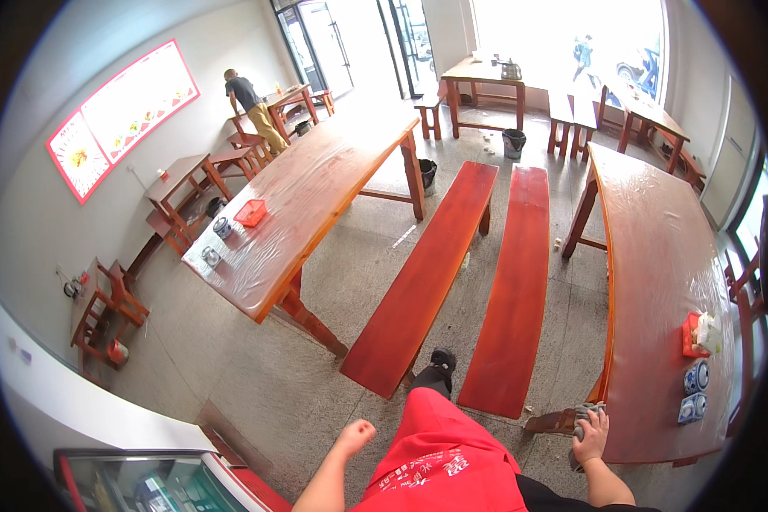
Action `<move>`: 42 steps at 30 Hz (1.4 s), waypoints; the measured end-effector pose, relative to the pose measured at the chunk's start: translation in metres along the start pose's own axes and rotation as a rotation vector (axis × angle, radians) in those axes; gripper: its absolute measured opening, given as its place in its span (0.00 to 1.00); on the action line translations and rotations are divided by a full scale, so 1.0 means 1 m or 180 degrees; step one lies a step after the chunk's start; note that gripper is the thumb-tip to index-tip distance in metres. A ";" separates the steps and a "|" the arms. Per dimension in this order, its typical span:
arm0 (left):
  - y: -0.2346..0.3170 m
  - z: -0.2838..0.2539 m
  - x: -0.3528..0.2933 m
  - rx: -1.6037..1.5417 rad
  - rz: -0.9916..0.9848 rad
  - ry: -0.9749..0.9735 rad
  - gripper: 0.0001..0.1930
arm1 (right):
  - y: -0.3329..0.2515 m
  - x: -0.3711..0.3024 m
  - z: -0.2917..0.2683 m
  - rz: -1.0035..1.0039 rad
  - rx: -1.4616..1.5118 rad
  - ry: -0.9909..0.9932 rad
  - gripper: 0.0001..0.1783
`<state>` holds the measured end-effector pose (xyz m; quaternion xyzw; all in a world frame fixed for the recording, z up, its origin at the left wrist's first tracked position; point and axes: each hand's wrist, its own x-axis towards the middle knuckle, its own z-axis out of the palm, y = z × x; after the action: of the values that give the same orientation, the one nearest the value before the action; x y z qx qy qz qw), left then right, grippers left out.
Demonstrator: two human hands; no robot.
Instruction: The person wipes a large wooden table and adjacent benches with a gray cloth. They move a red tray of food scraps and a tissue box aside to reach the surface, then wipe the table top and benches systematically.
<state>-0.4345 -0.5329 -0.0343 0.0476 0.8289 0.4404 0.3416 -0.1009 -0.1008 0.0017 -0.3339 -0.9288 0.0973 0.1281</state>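
R hand: your R hand [592,437] has its fingers bent over a bunched grey cloth [582,412], holding it; can't tell how tight.
Cloth: under your R fingers, at the near L edge of the R table [657,264].
L hand: your L hand [356,435] is in a loose fist off to your L, clear of the tables; nothing seen in it.
R tabletop: shiny clear film over brown wood; red basket [690,341] w/ white crumpled stuff [705,328] in it, then 2 blue-and-white containers [696,376] nearer you, all toward the far R side.
You: red apron [435,452], dark shoe [442,361] by the near end of the L bench.
Benches: 2 long red-brown ones, L bench [435,273] & R bench [514,282], side by side btwn the tables.
L table: film-covered L table [333,162] w/ red tray [250,212] & blue-and-white jar [222,227] near its L edge.
Back: another person [249,98] bends by a wall-side table; metal kettle [510,71] on a far table, dark bucket [513,143] on the floor in front.
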 end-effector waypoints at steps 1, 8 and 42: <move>0.015 0.006 -0.012 0.0322 -0.0352 -0.0483 0.08 | 0.003 0.002 0.003 0.0030 -0.0013 0.0032 0.15; 0.031 0.015 -0.053 0.1276 -0.0275 -0.1507 0.14 | 0.009 0.013 0.010 0.0190 0.0027 0.0005 0.14; 0.382 0.184 0.250 0.1784 -0.0892 -0.5237 0.29 | -0.003 0.128 0.027 0.2141 0.1077 0.0832 0.10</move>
<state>-0.5977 -0.0772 0.0562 0.3297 0.3957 0.0008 0.8571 -0.2059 -0.0230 -0.0010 -0.6031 -0.7144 0.2421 0.2593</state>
